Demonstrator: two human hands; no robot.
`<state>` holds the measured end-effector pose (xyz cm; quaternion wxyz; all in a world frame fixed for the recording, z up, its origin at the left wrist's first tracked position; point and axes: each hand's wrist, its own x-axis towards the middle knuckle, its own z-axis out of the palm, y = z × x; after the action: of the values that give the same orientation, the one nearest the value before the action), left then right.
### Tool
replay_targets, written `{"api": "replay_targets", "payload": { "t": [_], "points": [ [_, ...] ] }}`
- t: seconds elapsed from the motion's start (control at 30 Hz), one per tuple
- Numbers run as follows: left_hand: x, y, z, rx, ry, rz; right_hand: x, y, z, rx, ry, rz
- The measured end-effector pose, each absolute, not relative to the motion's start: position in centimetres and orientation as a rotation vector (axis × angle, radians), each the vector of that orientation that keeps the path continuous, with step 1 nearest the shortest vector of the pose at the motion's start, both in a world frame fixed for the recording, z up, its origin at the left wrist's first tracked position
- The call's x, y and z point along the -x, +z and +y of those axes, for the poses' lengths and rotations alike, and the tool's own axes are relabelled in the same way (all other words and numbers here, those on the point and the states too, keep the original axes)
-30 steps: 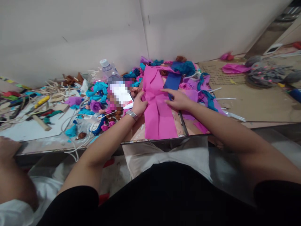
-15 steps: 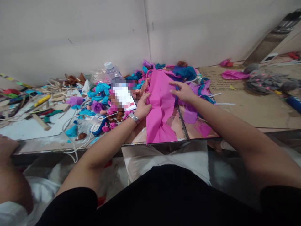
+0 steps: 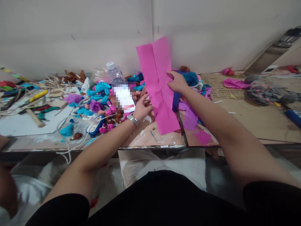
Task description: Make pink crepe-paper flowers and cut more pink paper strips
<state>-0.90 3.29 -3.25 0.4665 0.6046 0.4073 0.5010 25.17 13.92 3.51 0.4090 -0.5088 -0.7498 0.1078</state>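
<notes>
A creased sheet of pink crepe paper point(image 3: 156, 72) stands raised and slightly tilted over the work table, its top edge against the wall behind. My right hand point(image 3: 177, 82) pinches it by its right edge. At the opposite edge is my left hand point(image 3: 142, 108), with fingers apart and the thumb close to the paper; whether it touches cannot be made out. Crumpled blue paper point(image 3: 189, 78) lies behind my right hand, and purple paper scraps point(image 3: 190, 117) lie below it. A phone point(image 3: 124, 98) with a blurred, lit screen lies left of my left hand.
A clear bottle point(image 3: 115, 73) stands behind the phone. Left are a white cable point(image 3: 67, 146), a blue device point(image 3: 95, 128), wooden sticks point(image 3: 56, 84) and a yellow tool point(image 3: 39, 95). Cardboard point(image 3: 218, 113) and a grey bundle point(image 3: 263, 84) lie right. Another person's arm point(image 3: 7, 188) shows at far left.
The pink paper has risen off the table and straightened upward, uncovering the tabletop near the front edge. My right hand has moved slightly up and left and closed on its edge.
</notes>
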Motion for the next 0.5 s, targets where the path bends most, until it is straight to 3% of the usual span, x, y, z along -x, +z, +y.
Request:
{"api": "replay_targets", "payload": {
  "t": [0.23,0.5],
  "points": [
    [1.1,-3.2,2.8,-1.449,1.061,1.096,-25.9,1.1,16.8,1.307,0.348,-1.958],
    [1.3,-3.1,3.3,-1.622,1.241,1.116,-27.6,1.7,15.3,1.469,0.268,-1.897]
  ]
}}
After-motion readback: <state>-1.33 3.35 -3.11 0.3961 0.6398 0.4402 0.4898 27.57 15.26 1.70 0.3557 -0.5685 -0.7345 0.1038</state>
